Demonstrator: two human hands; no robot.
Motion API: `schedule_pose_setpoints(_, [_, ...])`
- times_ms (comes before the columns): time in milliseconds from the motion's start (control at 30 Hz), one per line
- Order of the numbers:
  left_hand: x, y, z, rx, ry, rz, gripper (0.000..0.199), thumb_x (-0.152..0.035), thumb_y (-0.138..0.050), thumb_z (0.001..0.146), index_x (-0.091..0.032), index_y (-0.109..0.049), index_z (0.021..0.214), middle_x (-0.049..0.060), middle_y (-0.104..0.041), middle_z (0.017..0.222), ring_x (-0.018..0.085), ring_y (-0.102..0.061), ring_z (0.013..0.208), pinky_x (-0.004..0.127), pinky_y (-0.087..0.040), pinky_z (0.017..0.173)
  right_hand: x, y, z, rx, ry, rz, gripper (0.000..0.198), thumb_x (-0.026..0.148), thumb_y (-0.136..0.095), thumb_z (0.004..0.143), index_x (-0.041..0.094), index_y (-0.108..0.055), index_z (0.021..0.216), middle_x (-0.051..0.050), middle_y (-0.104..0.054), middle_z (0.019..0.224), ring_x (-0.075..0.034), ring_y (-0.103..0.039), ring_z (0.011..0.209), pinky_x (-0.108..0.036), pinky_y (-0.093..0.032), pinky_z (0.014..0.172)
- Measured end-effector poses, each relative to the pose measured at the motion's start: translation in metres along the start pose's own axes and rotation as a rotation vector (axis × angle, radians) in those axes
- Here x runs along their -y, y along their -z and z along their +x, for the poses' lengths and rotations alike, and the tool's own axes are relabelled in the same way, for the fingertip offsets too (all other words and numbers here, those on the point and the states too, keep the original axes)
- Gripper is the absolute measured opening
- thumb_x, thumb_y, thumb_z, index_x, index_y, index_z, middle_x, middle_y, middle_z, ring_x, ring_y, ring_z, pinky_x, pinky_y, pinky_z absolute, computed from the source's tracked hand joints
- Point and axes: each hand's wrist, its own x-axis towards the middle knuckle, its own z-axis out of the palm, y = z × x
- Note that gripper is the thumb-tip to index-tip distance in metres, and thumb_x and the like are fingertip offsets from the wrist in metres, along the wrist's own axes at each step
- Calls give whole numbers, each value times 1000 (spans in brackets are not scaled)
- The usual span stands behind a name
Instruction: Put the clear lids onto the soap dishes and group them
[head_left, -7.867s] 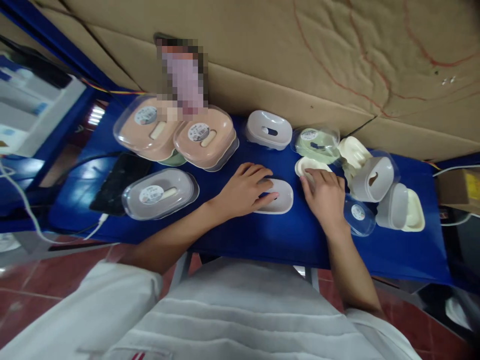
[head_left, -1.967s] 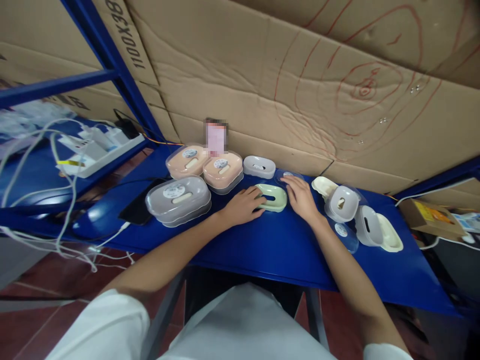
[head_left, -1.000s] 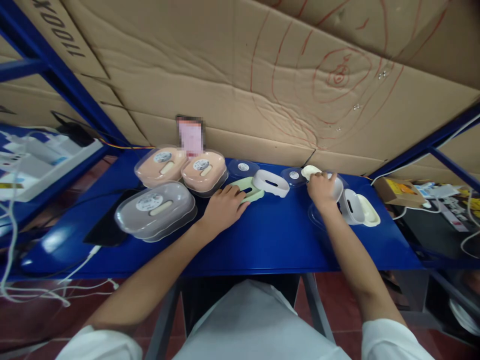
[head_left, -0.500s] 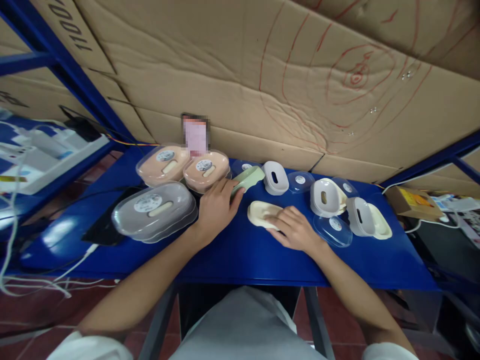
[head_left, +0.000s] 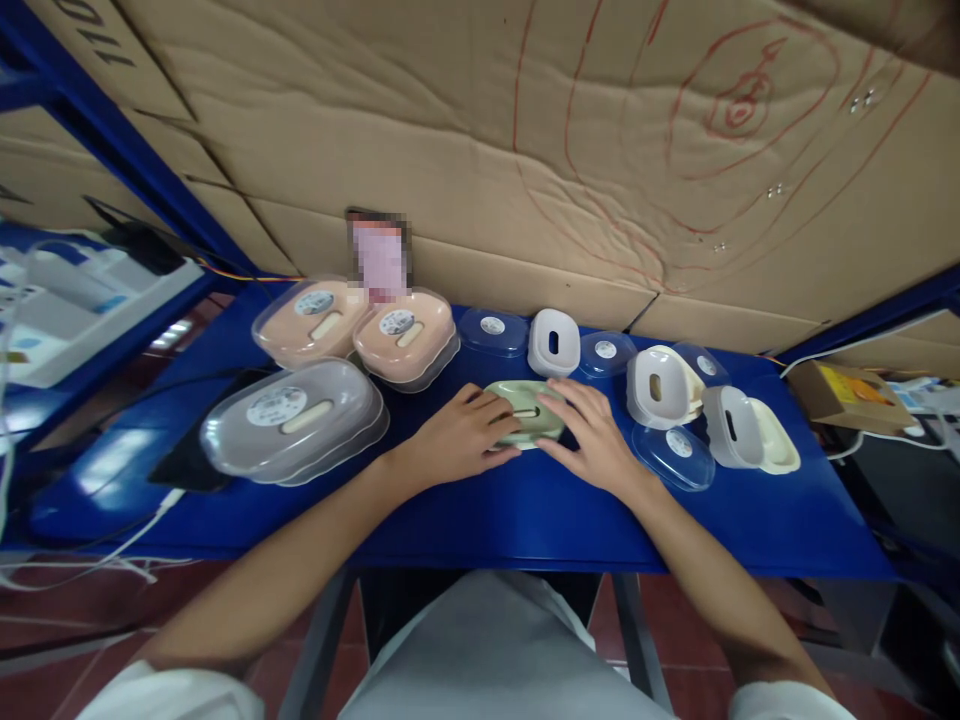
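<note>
A pale green oval plastic box [head_left: 534, 432] with a slot in its middle sits low over the blue table in front of me. Wrapped over its left side are the fingers of my left hand [head_left: 466, 432], the fingertips on the top near the slot. My right hand [head_left: 589, 430] grips the right end, thumb at the near edge and fingers over the far rim. Something cream shows in the slot. The underside of the green box is hidden, so I cannot tell what lies beneath it.
Peach lidded boxes [head_left: 405, 340] and a grey lidded box [head_left: 292, 415] stand left. Behind and right are a white slotted box [head_left: 555, 358], more slotted boxes [head_left: 733, 430], a cream tray [head_left: 780, 440] and clear lids [head_left: 675, 458]. A phone [head_left: 379, 258] leans on the cardboard wall [head_left: 450, 130].
The green box moved right and down from its tilted position and now lies flatter. My right hand went from the cream tray to the green box; that tray is now out of sight.
</note>
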Motion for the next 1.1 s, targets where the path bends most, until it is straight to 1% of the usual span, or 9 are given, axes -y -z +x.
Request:
schedule_pose_setpoints(100, [-4, -1, 0, 54, -17, 3, 30, -39, -69, 105, -20, -68, 128, 9, -75, 127, 27, -70, 114, 44, -42, 99, -4, -10, -1, 246, 6, 23, 57, 51, -58, 110, 25, -53, 161, -14, -50, 170, -34, -40, 162, -60, -36, 130])
schedule_pose_setpoints(200, [-5, -3, 1, 103, -20, 36, 21, -28, -67, 105, -20, -69, 124, 9, -75, 122, 26, -70, 110, 42, -42, 98, -5, -17, -3, 339, -20, 28, 53, 45, -50, 114, 27, -50, 163, -11, -43, 175, -31, -31, 167, -61, -32, 133])
schedule_pose_setpoints(367, [-4, -3, 1, 136, 16, 59, 19, -27, -66, 103, -20, -69, 120, 10, -73, 121, 27, -68, 111, 43, -42, 98, -10, -16, -4, 292, -23, 11, 53, 45, -46, 115, 27, -50, 165, -11, -41, 176, -30, -34, 166, -58, -33, 133])
schedule_pose_setpoints(567, [1, 15, -2, 89, 109, 1, 13, -33, -68, 99, -22, -74, 105, 7, -74, 111, 28, -68, 109, 50, -42, 107, -30, -17, 1, 151, -236, -53, 53, 42, -33, 118, 25, -46, 166, -12, -54, 167, -30, -44, 160, -59, -34, 129])
schedule_pose_setpoints(667, [4, 20, -3, 74, 204, 49, 13, -29, -68, 96, -21, -75, 103, 9, -74, 108, 30, -70, 108, 49, -49, 100, -38, -18, 1, 76, -287, -100, 52, 41, -32, 117, 23, -50, 162, -14, -63, 158, -31, -52, 153, -58, -38, 126])
schedule_pose_setpoints(767, [6, 21, -4, 80, 250, 80, 16, -27, -67, 95, -20, -75, 106, 12, -74, 109, 32, -70, 107, 48, -53, 92, -44, -22, -1, -3, -383, -245, 60, 43, -37, 115, 12, -43, 166, -24, -52, 165, -37, -44, 158, -63, -33, 128])
schedule_pose_setpoints(900, [5, 18, -3, 75, 271, 93, 18, -25, -66, 94, -20, -75, 109, 13, -74, 110, 33, -71, 110, 48, -55, 91, -51, -24, -6, 29, -473, -349, 68, 46, -43, 112, 7, -41, 166, -31, -52, 161, -45, -47, 152, -74, -27, 125])
schedule_pose_setpoints(1000, [5, 18, -2, 74, 283, 84, 15, -25, -66, 94, -20, -75, 105, 13, -74, 111, 33, -71, 110, 49, -55, 91, -55, -18, -11, 96, -397, -254, 60, 48, -46, 111, 15, -51, 161, -25, -62, 152, -41, -56, 142, -68, -37, 122])
schedule_pose_setpoints(1100, [5, 18, -2, 77, 279, 72, 12, -25, -65, 94, -20, -74, 101, 12, -74, 110, 33, -71, 109, 49, -56, 92, -59, -9, -17, 163, -357, -174, 64, 56, -51, 109, 24, -49, 164, -20, -49, 167, -40, -45, 156, -67, -37, 123])
